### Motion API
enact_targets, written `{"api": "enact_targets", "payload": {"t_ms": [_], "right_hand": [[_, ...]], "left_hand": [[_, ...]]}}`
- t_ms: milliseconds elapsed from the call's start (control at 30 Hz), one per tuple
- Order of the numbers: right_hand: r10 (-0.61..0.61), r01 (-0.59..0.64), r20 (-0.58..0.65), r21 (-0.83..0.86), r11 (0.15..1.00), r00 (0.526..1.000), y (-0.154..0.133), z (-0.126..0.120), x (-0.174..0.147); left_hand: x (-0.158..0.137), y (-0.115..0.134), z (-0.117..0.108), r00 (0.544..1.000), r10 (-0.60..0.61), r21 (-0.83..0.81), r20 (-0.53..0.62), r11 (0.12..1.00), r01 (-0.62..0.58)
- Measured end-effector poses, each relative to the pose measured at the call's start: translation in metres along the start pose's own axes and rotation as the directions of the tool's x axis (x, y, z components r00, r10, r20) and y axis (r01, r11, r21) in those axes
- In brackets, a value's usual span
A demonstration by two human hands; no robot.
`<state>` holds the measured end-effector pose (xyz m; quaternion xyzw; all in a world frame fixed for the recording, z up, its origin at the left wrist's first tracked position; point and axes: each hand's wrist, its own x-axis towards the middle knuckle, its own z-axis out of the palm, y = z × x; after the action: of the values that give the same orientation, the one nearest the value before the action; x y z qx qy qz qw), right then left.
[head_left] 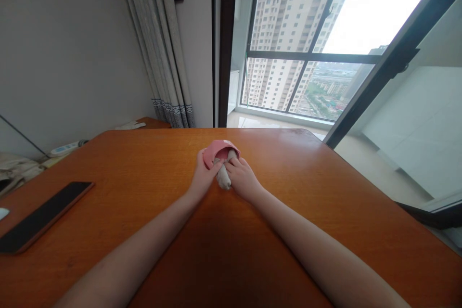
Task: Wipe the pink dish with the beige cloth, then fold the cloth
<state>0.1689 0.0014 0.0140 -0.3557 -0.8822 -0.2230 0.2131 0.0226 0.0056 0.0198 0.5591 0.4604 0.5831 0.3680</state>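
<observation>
Over the table, the left hand grips the pink pouch by its side while the right hand pinches the grey cloth at its mouth, both looking light and soft, the pouch's rim probably the surest hold.

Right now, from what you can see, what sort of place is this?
Probably a room in a high-rise home: there's a wood-toned table, a long curtain, and a large window facing a tall building, with the ground far below.
</observation>
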Motion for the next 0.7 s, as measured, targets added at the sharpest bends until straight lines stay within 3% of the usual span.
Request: {"api": "enact_targets", "payload": {"t_ms": [100,267,400,467,600,700], "right_hand": [[0.013,-0.013,-0.036,0.027,1.0,0.999,-0.003,0.002,-0.001],[-0.069,0.068,0.022,0.066,0.995,0.997,0.003,-0.004,0.003],[-0.054,0.054,0.057,0.007,0.999,0.997,0.007,-0.011,0.005],[-0.052,0.053,0.056,-0.019,0.998,0.997,0.005,-0.012,0.004],[-0.012,0.012,-0.019,-0.006,1.0,1.0,-0.002,-0.009,0.001],[-0.016,0.017,-0.035,0.028,0.999,0.999,-0.001,-0.009,0.002]], "left_hand": [[-0.007,-0.009,0.006,0.998,-0.059,-0.077,-0.031,0.995,0.056],[0.012,-0.005,-0.01,1.0,-0.013,0.105,0.024,0.994,0.011],[0.023,0.004,-0.019,0.995,-0.02,0.197,0.102,0.98,0.0],[0.017,0.004,-0.014,0.998,-0.027,0.136,0.058,0.991,0.019],[-0.004,-0.002,0.003,0.995,-0.096,-0.145,-0.012,0.985,0.093],[-0.006,-0.004,0.003,0.996,-0.093,-0.077,-0.014,0.993,0.092]]}}
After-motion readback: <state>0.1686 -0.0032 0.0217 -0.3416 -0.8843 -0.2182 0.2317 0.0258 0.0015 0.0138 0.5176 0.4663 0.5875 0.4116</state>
